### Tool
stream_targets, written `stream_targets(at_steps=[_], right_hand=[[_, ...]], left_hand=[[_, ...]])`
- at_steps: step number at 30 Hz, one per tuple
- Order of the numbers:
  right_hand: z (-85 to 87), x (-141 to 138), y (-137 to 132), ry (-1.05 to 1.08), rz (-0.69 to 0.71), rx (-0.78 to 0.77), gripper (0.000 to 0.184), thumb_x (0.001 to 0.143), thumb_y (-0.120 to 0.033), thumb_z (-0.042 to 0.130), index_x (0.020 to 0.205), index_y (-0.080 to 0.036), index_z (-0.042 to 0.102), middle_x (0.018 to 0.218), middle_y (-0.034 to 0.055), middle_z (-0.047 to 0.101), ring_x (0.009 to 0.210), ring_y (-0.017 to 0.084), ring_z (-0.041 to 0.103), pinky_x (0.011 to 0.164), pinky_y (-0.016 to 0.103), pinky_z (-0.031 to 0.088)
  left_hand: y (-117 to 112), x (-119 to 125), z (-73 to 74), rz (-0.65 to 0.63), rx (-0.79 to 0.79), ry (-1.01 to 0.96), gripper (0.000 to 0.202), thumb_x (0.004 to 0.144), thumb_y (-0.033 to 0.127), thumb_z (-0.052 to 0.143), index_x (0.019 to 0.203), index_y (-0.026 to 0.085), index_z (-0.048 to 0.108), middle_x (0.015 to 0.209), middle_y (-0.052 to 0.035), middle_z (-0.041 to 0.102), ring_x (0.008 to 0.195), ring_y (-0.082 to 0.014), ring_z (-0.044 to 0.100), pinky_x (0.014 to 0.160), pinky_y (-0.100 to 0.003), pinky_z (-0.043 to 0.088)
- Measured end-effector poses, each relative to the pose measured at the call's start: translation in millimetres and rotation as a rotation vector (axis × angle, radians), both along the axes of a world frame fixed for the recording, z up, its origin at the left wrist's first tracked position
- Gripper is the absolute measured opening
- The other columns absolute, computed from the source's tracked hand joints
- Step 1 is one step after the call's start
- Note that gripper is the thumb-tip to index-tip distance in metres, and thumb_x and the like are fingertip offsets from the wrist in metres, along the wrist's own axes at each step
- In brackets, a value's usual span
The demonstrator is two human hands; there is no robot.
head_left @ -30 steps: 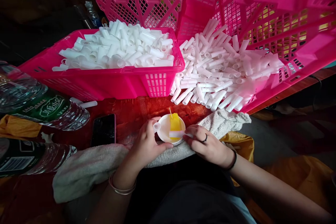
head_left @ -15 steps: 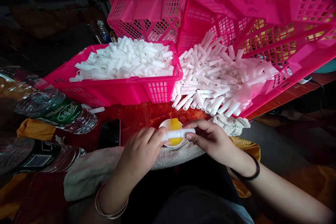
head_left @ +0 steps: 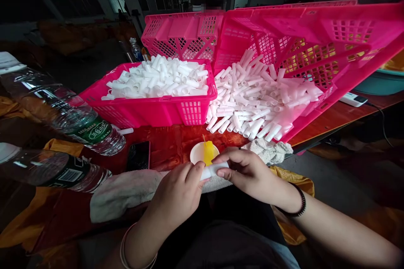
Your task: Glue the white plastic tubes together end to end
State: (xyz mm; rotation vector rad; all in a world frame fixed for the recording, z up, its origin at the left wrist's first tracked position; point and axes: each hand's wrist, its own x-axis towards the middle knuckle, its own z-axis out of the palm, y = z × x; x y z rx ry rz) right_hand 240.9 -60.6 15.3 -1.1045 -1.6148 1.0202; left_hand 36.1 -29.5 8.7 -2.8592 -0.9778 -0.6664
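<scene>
Between my two hands is a short white plastic tube [head_left: 214,170], held nearly level over the table's front edge. My left hand [head_left: 181,187] grips its left end between thumb and fingers. The thumb and fingertips of my right hand [head_left: 249,172] pinch the right end. Just beyond the tube stands a small white bowl [head_left: 196,151] with a yellow block [head_left: 208,151] in it, a thin stick poking up from the block. A heap of loose white tubes [head_left: 243,101] spreads on the table behind, out of a tipped pink crate [head_left: 315,19].
An upright pink crate [head_left: 151,112] full of white tubes stands at the back left. Large water bottles [head_left: 91,126] lean in from the left beside a dark phone [head_left: 138,155]. Pale towels [head_left: 126,191] lie along the front edge of the red table [head_left: 170,143].
The head view has shifted, so the crates sit lower in the picture. Both hands have come slightly nearer me with the tube, and my right hand's fingers now cover more of its end.
</scene>
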Motion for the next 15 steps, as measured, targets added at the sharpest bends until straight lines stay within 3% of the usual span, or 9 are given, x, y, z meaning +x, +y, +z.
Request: stream_targets(at_steps=[3,5,7,9,11,12,15], right_hand=[[0.3,-4.9,-2.5,0.103,-0.034,-0.118,0.021,0.085,-0.037,0.065,0.092,-0.017,0.065,0.074,0.0012,0.063,0.06,0.012,0.055,0.053,0.023,0.045],[4.5,-4.6,-4.5,0.082,-0.027,-0.097,0.023,0.086,-0.04,0.063,0.09,-0.017,0.063,0.07,0.0,0.06,0.057,0.011,0.052,0.05,0.023,0.042],[10.2,-3.7,-7.9,-0.038,-0.027,0.045,0.021,0.09,-0.037,0.058,0.08,-0.018,0.06,0.066,-0.0011,0.056,0.057,0.011,0.049,0.052,0.023,0.04],[14.8,-5.8,-13.0,-0.186,-0.03,0.256,0.029,0.093,-0.03,0.05,0.067,-0.02,0.05,0.059,-0.0032,0.048,0.052,0.01,0.043,0.052,0.024,0.037],[17.3,-12.5,-19.8,-0.279,-0.05,0.427,0.035,0.094,-0.024,0.043,0.06,-0.022,0.039,0.053,-0.005,0.039,0.047,0.009,0.037,0.05,0.025,0.033],[18.0,-16.7,-24.0,-0.297,-0.079,0.467,0.036,0.094,-0.022,0.041,0.059,-0.022,0.036,0.052,-0.0053,0.038,0.046,0.009,0.036,0.049,0.025,0.032],[19.1,-20.6,-42.6,-0.317,-0.22,0.436,0.036,0.095,-0.022,0.041,0.06,-0.023,0.035,0.051,-0.0049,0.039,0.044,0.01,0.039,0.045,0.023,0.032]], left_hand=[[-7.6,1.1,1.5,0.031,-0.073,-0.023,0.027,0.094,0.019,0.036,0.111,0.013,0.057,0.086,-0.0118,0.067,0.074,-0.0269,0.064,0.062,-0.04,0.053],[-13.4,2.4,6.1,0.035,-0.252,-0.118,0.025,0.094,0.023,0.039,0.109,0.015,0.058,0.089,-0.0113,0.067,0.079,-0.0266,0.063,0.067,-0.039,0.052],[-21.4,4.5,12.3,0.024,-0.576,-0.252,0.024,0.095,0.031,0.041,0.103,0.016,0.059,0.083,-0.0073,0.065,0.075,-0.0218,0.061,0.065,-0.034,0.05],[-32.9,8.3,18.1,-0.02,-0.992,-0.362,0.031,0.096,0.04,0.039,0.095,0.017,0.059,0.065,-0.0001,0.055,0.056,-0.0142,0.053,0.051,-0.026,0.043],[-47.7,14.2,22.6,-0.048,-1.235,-0.424,0.034,0.095,0.043,0.037,0.088,0.017,0.058,0.057,0.0042,0.045,0.046,-0.0105,0.042,0.043,-0.022,0.035],[-55.9,17.7,24.4,-0.036,-1.211,-0.443,0.031,0.095,0.042,0.039,0.087,0.018,0.058,0.058,0.0034,0.047,0.047,-0.0111,0.045,0.045,-0.023,0.037],[-77.5,26.3,29.7,0.021,-0.809,-0.396,0.016,0.092,0.03,0.047,0.091,0.019,0.058,0.081,-0.0051,0.064,0.073,-0.0192,0.061,0.067,-0.031,0.05]])
